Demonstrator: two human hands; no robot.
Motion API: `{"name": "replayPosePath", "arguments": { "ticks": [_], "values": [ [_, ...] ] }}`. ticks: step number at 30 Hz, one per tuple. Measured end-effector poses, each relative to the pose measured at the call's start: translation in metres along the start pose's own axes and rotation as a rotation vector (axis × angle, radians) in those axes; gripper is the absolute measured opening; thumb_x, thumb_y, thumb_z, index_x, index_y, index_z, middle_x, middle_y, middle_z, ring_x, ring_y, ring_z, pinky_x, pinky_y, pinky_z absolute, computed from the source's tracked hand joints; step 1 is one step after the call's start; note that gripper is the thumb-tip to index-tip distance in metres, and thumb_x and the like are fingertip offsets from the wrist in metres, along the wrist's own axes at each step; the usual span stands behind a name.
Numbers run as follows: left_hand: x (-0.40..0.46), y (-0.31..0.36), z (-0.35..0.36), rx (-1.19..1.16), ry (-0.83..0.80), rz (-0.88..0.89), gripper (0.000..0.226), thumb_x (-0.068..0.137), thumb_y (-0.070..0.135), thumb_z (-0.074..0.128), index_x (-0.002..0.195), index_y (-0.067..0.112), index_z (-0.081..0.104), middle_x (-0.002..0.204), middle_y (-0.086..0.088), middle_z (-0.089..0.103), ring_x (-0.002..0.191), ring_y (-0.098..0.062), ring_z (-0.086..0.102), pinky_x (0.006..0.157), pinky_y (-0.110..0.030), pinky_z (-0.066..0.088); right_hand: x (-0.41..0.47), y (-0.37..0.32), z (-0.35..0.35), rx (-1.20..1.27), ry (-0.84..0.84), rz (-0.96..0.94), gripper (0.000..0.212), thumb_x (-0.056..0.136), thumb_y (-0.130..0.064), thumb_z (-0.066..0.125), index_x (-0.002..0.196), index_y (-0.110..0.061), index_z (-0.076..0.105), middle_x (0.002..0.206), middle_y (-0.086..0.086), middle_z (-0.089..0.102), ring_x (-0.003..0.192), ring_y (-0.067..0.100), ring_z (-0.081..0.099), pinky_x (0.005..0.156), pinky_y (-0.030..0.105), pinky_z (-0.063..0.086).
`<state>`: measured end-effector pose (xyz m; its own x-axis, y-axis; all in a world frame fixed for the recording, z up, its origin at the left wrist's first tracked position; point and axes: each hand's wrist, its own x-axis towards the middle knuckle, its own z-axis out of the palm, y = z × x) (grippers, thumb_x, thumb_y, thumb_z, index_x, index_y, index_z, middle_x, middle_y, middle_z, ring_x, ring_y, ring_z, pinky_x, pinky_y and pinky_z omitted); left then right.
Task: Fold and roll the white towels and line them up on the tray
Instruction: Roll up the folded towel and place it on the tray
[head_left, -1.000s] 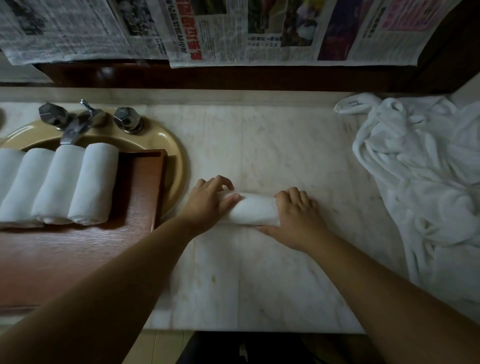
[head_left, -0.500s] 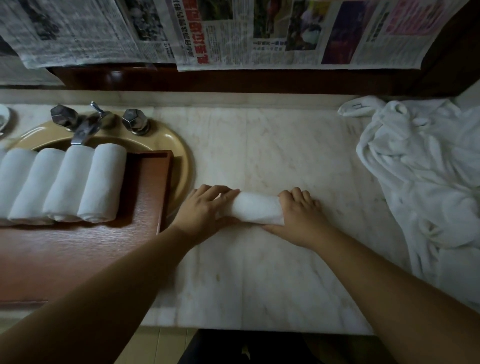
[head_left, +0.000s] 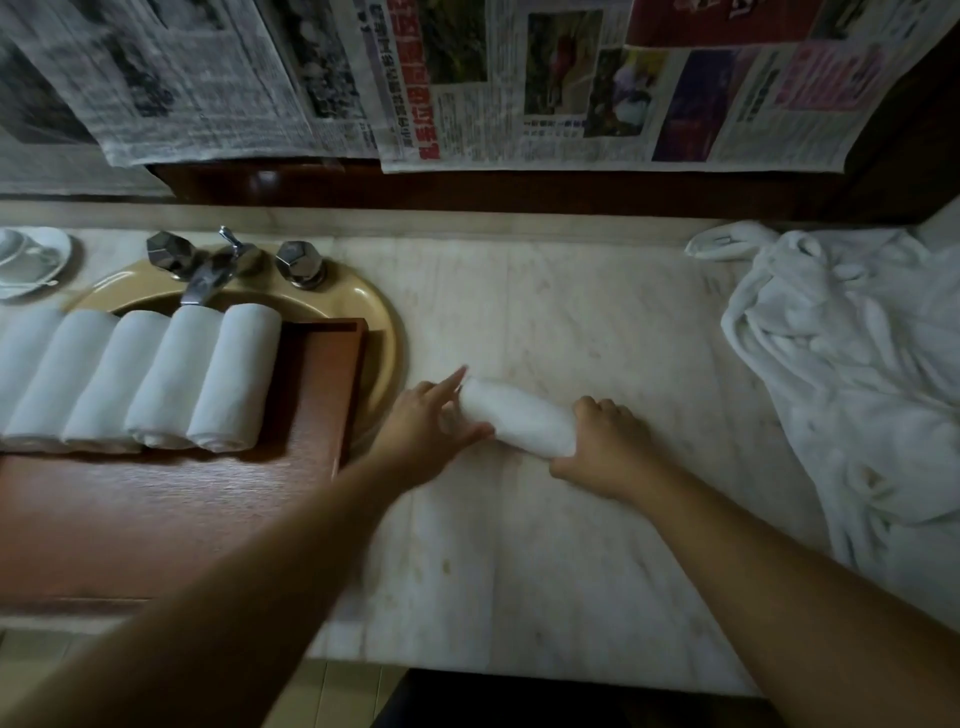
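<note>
A rolled white towel (head_left: 517, 415) lies on the marble counter (head_left: 571, 545), tilted with its left end farther from me. My left hand (head_left: 423, 434) cups its left end with the fingers stretched out. My right hand (head_left: 605, 447) is closed over its right end. To the left a brown wooden tray (head_left: 182, 509) rests across the sink and carries several rolled white towels (head_left: 156, 379) side by side. A heap of loose white towels (head_left: 857, 384) lies at the right.
A tan sink basin (head_left: 384, 332) with a chrome tap (head_left: 208, 275) sits behind the tray. A white cup and saucer (head_left: 26, 260) stand at the far left. Newspaper sheets (head_left: 519, 78) hang on the wall above. The counter's front edge runs along the bottom.
The roll has turned from level to slanted, its left end now farther away. My left hand's fingers have opened out along that end. The view has shifted, showing more of the tray.
</note>
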<state>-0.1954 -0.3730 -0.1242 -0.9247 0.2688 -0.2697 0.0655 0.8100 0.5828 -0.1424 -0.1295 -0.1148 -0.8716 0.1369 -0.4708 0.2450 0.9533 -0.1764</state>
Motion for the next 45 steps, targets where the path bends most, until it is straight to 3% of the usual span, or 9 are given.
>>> {"name": "replayPosePath", "arguments": {
  "ticks": [3,7,11,14,21,30,34,38,45],
  "values": [
    [-0.049,0.021,0.032,-0.333,0.229,-0.395,0.095,0.08,0.068,0.076,0.154,0.02,0.04,0.133,-0.002,0.062,0.113,-0.017,0.061,0.099,-0.04,0.053,-0.017,-0.007,0.011,0.078,0.03,0.08,0.084,0.068,-0.066,0.076,0.128,-0.015,0.049,0.128,0.012,0.059,0.115,0.034,0.06,0.088,0.037,0.048],
    [-0.073,0.081,0.034,-0.79,0.124,-0.637,0.097,0.075,0.08,0.071,0.142,0.015,0.047,0.116,0.005,0.062,0.1,-0.011,0.06,0.079,-0.028,0.049,-0.039,-0.023,0.017,0.134,0.052,0.098,0.079,0.071,-0.066,0.077,0.125,-0.016,0.049,0.126,0.01,0.061,0.114,0.031,0.061,0.09,0.037,0.049],
    [-0.036,0.1,-0.006,-1.21,0.242,-0.857,0.097,0.068,0.061,0.091,0.141,0.012,0.048,0.125,-0.007,0.059,0.116,-0.03,0.06,0.083,-0.044,0.05,-0.064,-0.042,0.014,0.196,0.19,0.01,0.067,0.076,-0.058,0.077,0.12,-0.017,0.047,0.116,0.005,0.058,0.106,0.026,0.058,0.088,0.038,0.05],
    [-0.029,0.095,-0.033,-1.296,0.268,-0.789,0.078,0.064,0.049,0.095,0.121,0.011,0.059,0.109,-0.007,0.066,0.096,-0.027,0.066,0.071,-0.037,0.054,-0.075,-0.052,0.004,0.226,0.3,-0.036,0.063,0.076,-0.053,0.078,0.116,-0.018,0.045,0.111,0.002,0.053,0.103,0.024,0.054,0.088,0.038,0.049],
    [-0.072,0.062,-0.062,-1.311,0.366,-0.608,0.046,0.073,0.032,0.09,0.108,0.012,0.067,0.114,-0.015,0.068,0.103,-0.032,0.068,0.095,-0.05,0.059,-0.078,-0.063,0.009,0.122,0.551,-0.338,0.055,0.061,-0.036,0.082,0.095,-0.017,0.044,0.089,0.001,0.042,0.077,0.02,0.037,0.065,0.034,0.036],
    [-0.152,-0.009,-0.108,-1.591,0.511,-0.334,0.008,0.084,0.024,0.075,0.087,0.021,0.083,0.103,-0.008,0.075,0.102,-0.027,0.071,0.095,-0.051,0.057,-0.103,-0.132,-0.017,1.15,-0.344,-0.373,0.11,0.059,-0.053,0.097,0.144,-0.053,0.027,0.136,-0.015,0.046,0.119,0.012,0.06,0.094,0.034,0.057],
    [-0.178,-0.059,-0.13,-1.639,0.641,-0.234,0.028,0.08,0.026,0.078,0.104,0.014,0.074,0.112,-0.011,0.067,0.109,-0.032,0.065,0.103,-0.056,0.05,-0.104,-0.189,-0.02,1.462,-0.72,-0.345,0.072,0.074,-0.019,0.086,0.139,-0.015,0.054,0.126,0.013,0.071,0.115,0.033,0.07,0.101,0.05,0.056],
    [-0.196,-0.099,-0.152,-1.596,0.676,-0.156,0.021,0.09,0.021,0.065,0.105,0.008,0.067,0.105,-0.013,0.067,0.105,-0.033,0.067,0.096,-0.049,0.056,-0.103,-0.246,-0.004,1.43,-0.677,-0.351,0.054,0.074,-0.02,0.085,0.125,-0.01,0.069,0.117,0.013,0.076,0.111,0.031,0.072,0.102,0.047,0.055],
    [-0.21,-0.195,-0.204,-1.531,0.745,-0.467,0.011,0.086,0.018,0.069,0.095,0.011,0.072,0.096,-0.012,0.071,0.098,-0.03,0.066,0.099,-0.048,0.05,-0.098,-0.345,0.046,1.382,-0.695,-0.306,0.042,0.086,-0.019,0.081,0.124,-0.007,0.069,0.118,0.015,0.075,0.111,0.031,0.072,0.102,0.048,0.055]
  ]
}}
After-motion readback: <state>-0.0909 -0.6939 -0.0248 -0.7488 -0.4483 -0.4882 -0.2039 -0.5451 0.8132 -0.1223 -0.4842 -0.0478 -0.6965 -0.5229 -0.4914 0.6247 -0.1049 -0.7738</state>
